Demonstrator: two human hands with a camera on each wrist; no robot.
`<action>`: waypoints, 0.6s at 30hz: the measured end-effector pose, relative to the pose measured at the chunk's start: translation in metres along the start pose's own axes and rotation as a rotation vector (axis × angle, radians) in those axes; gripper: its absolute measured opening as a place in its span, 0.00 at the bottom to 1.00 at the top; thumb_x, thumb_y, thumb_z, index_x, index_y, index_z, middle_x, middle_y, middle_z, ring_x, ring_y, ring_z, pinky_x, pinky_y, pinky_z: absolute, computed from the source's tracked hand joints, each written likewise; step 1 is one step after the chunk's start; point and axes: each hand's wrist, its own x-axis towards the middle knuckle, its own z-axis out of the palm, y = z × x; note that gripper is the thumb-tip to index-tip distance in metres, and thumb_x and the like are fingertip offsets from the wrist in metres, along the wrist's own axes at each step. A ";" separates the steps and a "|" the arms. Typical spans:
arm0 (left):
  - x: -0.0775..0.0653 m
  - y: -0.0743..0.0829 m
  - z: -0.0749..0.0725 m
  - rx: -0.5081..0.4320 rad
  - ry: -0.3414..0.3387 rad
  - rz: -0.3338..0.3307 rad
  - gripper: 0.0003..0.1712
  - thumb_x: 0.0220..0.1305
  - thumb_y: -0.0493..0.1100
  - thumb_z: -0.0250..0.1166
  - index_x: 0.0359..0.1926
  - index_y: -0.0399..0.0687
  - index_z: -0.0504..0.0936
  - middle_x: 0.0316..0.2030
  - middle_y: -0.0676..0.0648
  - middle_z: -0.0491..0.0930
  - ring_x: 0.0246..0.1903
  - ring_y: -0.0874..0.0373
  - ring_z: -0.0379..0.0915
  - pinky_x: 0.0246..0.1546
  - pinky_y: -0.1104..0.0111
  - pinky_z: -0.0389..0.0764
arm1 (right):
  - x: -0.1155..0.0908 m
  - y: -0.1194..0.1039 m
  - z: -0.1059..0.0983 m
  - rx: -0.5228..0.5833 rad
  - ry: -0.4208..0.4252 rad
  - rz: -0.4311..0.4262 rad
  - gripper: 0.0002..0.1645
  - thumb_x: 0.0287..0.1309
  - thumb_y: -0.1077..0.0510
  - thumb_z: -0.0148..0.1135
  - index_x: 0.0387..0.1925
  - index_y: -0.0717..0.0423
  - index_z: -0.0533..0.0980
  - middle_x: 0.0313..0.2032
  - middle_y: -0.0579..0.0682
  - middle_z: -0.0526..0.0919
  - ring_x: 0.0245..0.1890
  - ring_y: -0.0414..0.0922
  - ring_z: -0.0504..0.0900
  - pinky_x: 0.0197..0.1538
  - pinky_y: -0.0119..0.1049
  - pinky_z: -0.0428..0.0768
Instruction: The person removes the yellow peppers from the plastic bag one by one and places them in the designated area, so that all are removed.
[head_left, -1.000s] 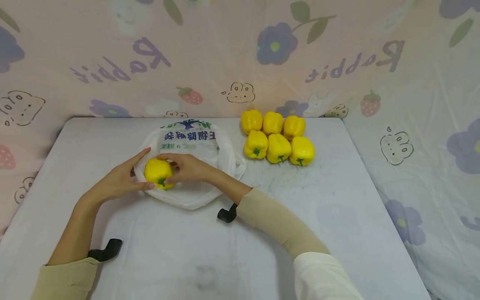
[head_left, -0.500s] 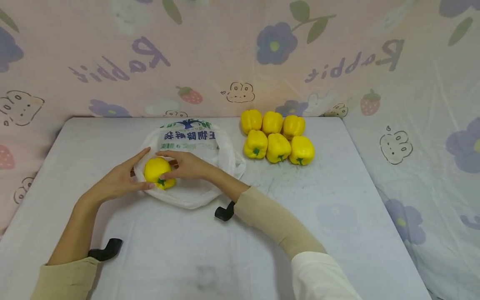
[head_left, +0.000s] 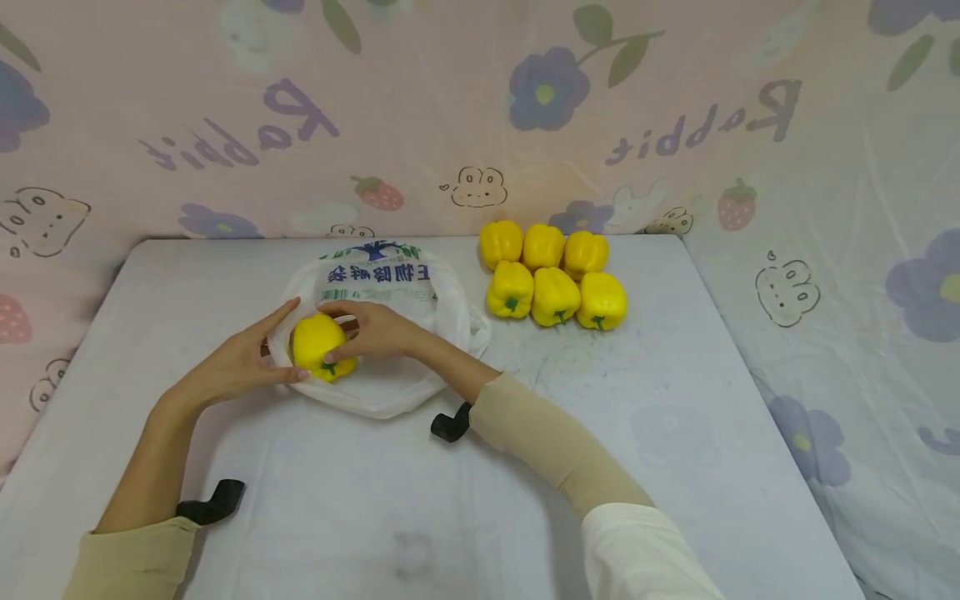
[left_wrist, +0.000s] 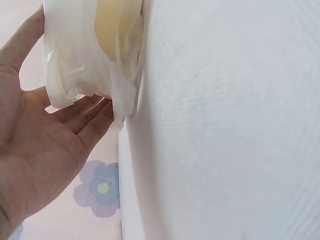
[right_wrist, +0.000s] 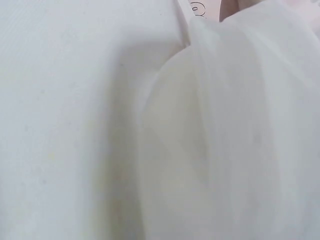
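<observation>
In the head view, a yellow bell pepper [head_left: 318, 342] with a green stem sits inside the mouth of a white plastic bag [head_left: 390, 400] lying on the table. My right hand [head_left: 378, 329] reaches into the bag and holds that pepper, its thumb across the front near the stem. At the bag's left rim, my left hand [head_left: 236, 358] holds the plastic with thumb and forefinger spread apart. The left wrist view has the left hand's bent fingers [left_wrist: 92, 117] against the bag's edge, and a yellow shape shows through the plastic. In the right wrist view, the bag [right_wrist: 240, 130] hides the right hand's fingers.
Several yellow bell peppers [head_left: 555, 296] stand in two rows to the right of the bag. A black curved piece [head_left: 217, 502] is at the left forearm and another [head_left: 450, 423] at the right. A printed curtain [head_left: 420, 108] hangs behind the white table [head_left: 337, 533].
The pepper in the bag has shifted slightly right within the right hand, and the right thumb has moved left over it. The left hand holds its place on the bag.
</observation>
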 end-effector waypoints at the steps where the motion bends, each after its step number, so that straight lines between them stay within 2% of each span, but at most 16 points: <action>1: 0.000 0.000 0.000 0.006 0.000 -0.002 0.62 0.58 0.58 0.72 0.80 0.60 0.38 0.73 0.27 0.50 0.55 0.35 0.65 0.53 0.37 0.73 | -0.002 0.000 -0.001 -0.005 0.007 0.001 0.48 0.54 0.50 0.75 0.73 0.45 0.63 0.68 0.45 0.70 0.60 0.40 0.76 0.58 0.25 0.74; 5: 0.001 -0.001 0.001 0.024 -0.003 -0.007 0.62 0.58 0.59 0.72 0.80 0.59 0.39 0.72 0.28 0.53 0.51 0.38 0.66 0.49 0.45 0.76 | -0.009 0.000 -0.006 -0.019 0.039 -0.012 0.49 0.52 0.49 0.76 0.73 0.45 0.63 0.69 0.44 0.69 0.61 0.41 0.75 0.58 0.28 0.76; 9: 0.001 0.000 0.002 0.023 -0.011 -0.013 0.63 0.58 0.58 0.73 0.80 0.58 0.39 0.71 0.28 0.56 0.49 0.41 0.65 0.46 0.52 0.74 | -0.017 0.001 -0.012 0.019 0.061 -0.048 0.51 0.51 0.52 0.77 0.74 0.49 0.62 0.70 0.46 0.66 0.62 0.42 0.73 0.57 0.27 0.76; 13: 0.001 0.001 0.002 0.026 -0.006 -0.008 0.63 0.57 0.57 0.73 0.80 0.57 0.39 0.71 0.27 0.55 0.49 0.41 0.65 0.47 0.51 0.73 | -0.024 -0.001 -0.019 0.063 0.092 -0.076 0.52 0.49 0.55 0.78 0.73 0.49 0.62 0.70 0.48 0.64 0.62 0.42 0.72 0.55 0.26 0.77; 18: 0.001 0.001 0.000 0.033 0.000 0.002 0.64 0.57 0.58 0.73 0.80 0.57 0.38 0.72 0.27 0.53 0.50 0.40 0.65 0.50 0.46 0.73 | -0.033 -0.007 -0.029 0.080 0.135 -0.107 0.52 0.49 0.57 0.78 0.73 0.48 0.63 0.70 0.50 0.63 0.63 0.44 0.71 0.54 0.27 0.78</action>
